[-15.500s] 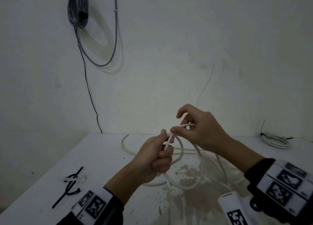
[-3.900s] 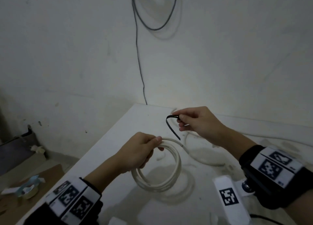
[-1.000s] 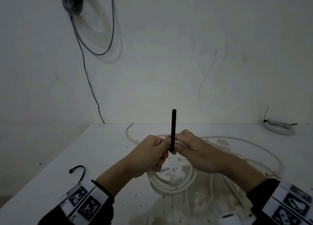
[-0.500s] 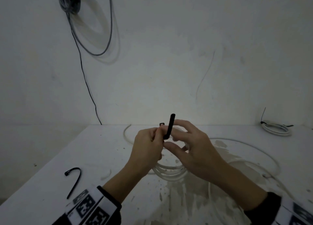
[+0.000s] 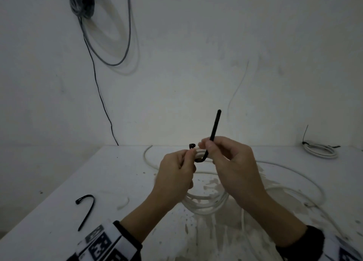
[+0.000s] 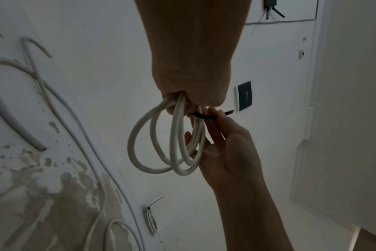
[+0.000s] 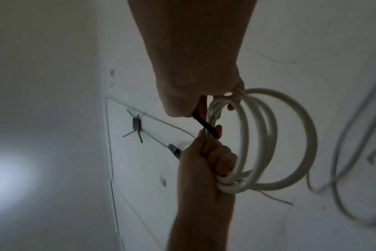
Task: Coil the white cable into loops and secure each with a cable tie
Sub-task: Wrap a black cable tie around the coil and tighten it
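The white cable coil (image 5: 206, 203) hangs in several loops from my left hand (image 5: 189, 152), which grips its top above the table. A black cable tie (image 5: 213, 131) hooks under the bundled strands. Its head (image 5: 192, 145) stands up by my left fingertips and its tail points up. My right hand (image 5: 208, 145) pinches the tail just above the bundle. In the left wrist view the coil (image 6: 167, 144) hangs from my fist and the tie (image 6: 204, 116) crosses to my right fingers (image 6: 215, 122). The right wrist view shows the tie (image 7: 204, 125) beside the coil (image 7: 268, 135).
A spare black cable tie (image 5: 86, 207) lies on the white table (image 5: 98, 182) at the front left. A tied white coil (image 5: 320, 150) sits at the back right. Loose white cable (image 5: 294, 182) trails across the stained right side. A grey cable bundle (image 5: 82, 1) hangs on the wall.
The tie, held straight up half a second ago, now bends under the cable bundle. My right hand's fingers have closed on its tail.
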A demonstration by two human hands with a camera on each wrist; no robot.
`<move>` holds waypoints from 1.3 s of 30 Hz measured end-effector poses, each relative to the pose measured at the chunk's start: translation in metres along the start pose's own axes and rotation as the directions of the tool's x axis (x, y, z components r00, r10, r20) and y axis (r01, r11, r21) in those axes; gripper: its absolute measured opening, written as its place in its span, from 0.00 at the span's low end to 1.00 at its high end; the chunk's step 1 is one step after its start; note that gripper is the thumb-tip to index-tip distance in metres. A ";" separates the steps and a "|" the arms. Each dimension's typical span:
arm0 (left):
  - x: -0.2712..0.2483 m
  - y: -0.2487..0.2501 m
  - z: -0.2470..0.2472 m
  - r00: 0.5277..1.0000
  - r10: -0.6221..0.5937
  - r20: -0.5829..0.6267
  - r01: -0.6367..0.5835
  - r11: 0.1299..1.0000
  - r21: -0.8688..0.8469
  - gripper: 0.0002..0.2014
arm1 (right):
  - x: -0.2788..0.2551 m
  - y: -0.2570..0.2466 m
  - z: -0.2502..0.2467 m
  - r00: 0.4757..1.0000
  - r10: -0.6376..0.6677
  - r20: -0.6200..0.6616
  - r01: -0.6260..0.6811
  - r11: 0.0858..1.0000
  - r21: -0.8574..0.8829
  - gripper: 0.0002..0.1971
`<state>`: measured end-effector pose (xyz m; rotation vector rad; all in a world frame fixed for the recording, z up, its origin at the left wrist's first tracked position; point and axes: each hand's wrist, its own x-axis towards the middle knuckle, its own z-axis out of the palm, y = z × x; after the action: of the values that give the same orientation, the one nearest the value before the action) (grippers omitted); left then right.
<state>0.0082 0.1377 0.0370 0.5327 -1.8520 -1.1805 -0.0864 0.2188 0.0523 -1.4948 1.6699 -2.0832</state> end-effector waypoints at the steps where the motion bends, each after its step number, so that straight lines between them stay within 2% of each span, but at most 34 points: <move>1: 0.000 0.000 0.000 1.000 -0.004 0.005 0.004 1.000 -0.001 0.19 | 0.001 -0.002 -0.001 0.998 0.060 -0.006 -0.060 0.996 0.061 0.11; 3: 0.000 0.002 -0.001 0.999 -0.032 0.006 0.032 0.999 -0.036 0.19 | 0.004 -0.002 -0.001 0.990 0.143 0.004 -0.143 0.980 0.136 0.21; 4: 0.001 0.004 -0.002 0.998 -0.062 0.009 0.063 0.995 -0.079 0.18 | 0.005 -0.003 -0.001 0.986 0.170 0.006 -0.168 0.974 0.154 0.23; 8: 0.004 0.011 -0.006 0.985 -0.162 0.053 0.170 0.959 -0.226 0.18 | 0.008 -0.012 -0.003 0.962 0.271 0.031 -0.271 0.941 0.202 0.09; 11: 0.003 0.010 -0.007 0.987 -0.156 0.044 0.161 0.970 -0.180 0.18 | 0.013 -0.011 -0.007 0.921 0.368 0.124 -0.389 0.874 0.291 0.07; 13: 0.005 0.009 -0.008 0.990 -0.142 0.028 0.144 0.979 -0.141 0.18 | 0.014 -0.010 -0.009 0.910 0.375 0.176 -0.414 0.847 0.333 0.11; 14: 0.005 0.008 -0.008 0.991 -0.134 0.019 0.135 0.983 -0.121 0.18 | 0.015 -0.009 -0.010 0.915 0.358 0.187 -0.401 0.858 0.321 0.12; 17: 0.007 0.007 -0.009 0.995 -0.101 0.009 0.102 0.992 -0.070 0.18 | 0.013 -0.009 -0.010 0.945 0.274 0.180 -0.309 0.929 0.205 0.07; 19: 0.006 0.006 -0.008 0.997 -0.070 0.012 0.071 0.997 -0.036 0.19 | 0.012 -0.007 -0.010 0.959 0.234 0.163 -0.255 0.959 0.123 0.09; 25: 0.007 0.001 -0.007 0.999 0.047 -0.016 -0.046 0.995 0.093 0.22 | 0.010 -0.007 -0.008 0.968 0.205 0.143 -0.207 0.978 -0.001 0.09; 30: 0.003 0.001 -0.006 0.979 0.203 -0.034 -0.185 0.942 0.281 0.23 | 0.010 -0.005 -0.006 0.976 0.193 0.099 -0.189 0.981 -0.053 0.08; 34: 0.004 -0.001 -0.006 0.935 0.353 -0.015 -0.321 0.865 0.386 0.23 | 0.010 -0.005 -0.007 0.993 0.103 0.053 -0.095 0.988 -0.125 0.07; 39: 0.004 -0.003 -0.008 0.905 0.423 0.041 -0.395 0.802 0.448 0.20 | 0.009 -0.006 -0.009 0.998 0.021 0.061 -0.009 0.981 -0.195 0.07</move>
<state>0.0124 0.1296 0.0375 0.3770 -2.0595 -0.4392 -0.0949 0.2219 0.0633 -1.5767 1.9025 -1.8905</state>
